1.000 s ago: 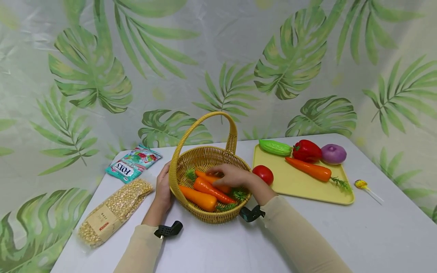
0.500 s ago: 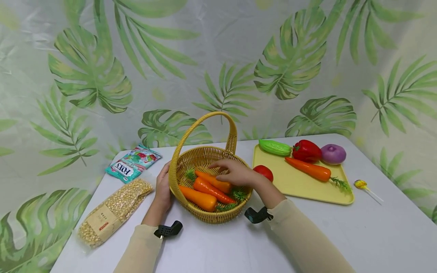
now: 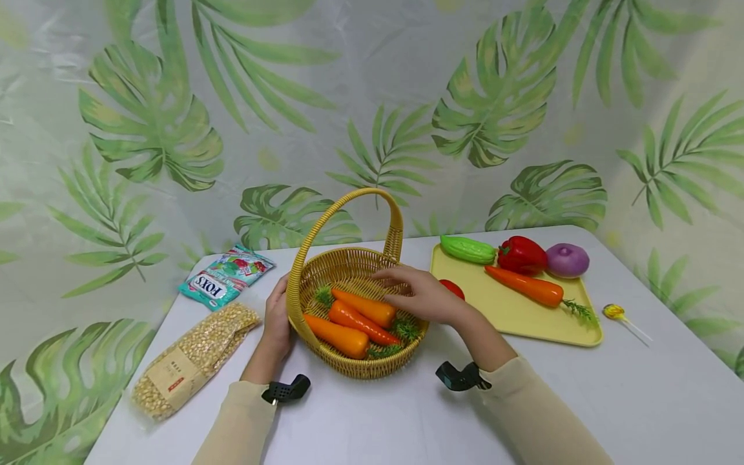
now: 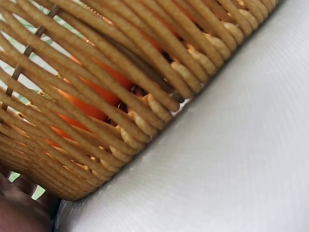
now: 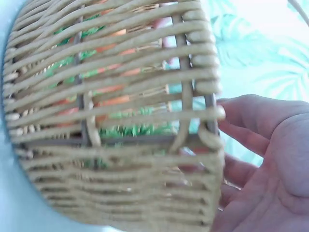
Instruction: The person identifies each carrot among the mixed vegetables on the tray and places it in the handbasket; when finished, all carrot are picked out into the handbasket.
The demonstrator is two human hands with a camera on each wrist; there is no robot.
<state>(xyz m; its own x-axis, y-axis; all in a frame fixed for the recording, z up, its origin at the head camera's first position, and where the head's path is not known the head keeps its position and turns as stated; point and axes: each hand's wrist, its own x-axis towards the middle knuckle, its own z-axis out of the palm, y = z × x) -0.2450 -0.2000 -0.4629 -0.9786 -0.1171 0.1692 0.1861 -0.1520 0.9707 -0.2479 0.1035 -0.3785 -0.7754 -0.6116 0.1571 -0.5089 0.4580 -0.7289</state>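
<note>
A yellow wicker basket (image 3: 366,368) with a tall arched handle stands on the white table. Three toy carrots lie inside: an upper orange carrot (image 3: 366,307), a redder middle carrot (image 3: 360,323) and a lighter front carrot (image 3: 337,336). My left hand (image 3: 278,320) holds the basket's left side by the handle's base; its fingertips are largely hidden behind the wicker. My right hand (image 3: 427,296) is over the right rim, fingers loosely extended and nothing in them. In the right wrist view, that hand's fingers (image 5: 246,116) show just beyond the rim.
To the right, a yellow tray (image 3: 494,316) bears a green bitter gourd (image 3: 467,250), red bell pepper (image 3: 523,255), purple onion (image 3: 568,260) and carrot (image 3: 526,286). A tomato (image 3: 452,289) is partly hidden. A lollipop (image 3: 616,314), candy bag (image 3: 227,278) and kernel bag (image 3: 194,361) lie around.
My right hand has drawn back rightward from above the carrots to the basket's right rim, covering more of the tomato. The left hand and the carrots stay in place.
</note>
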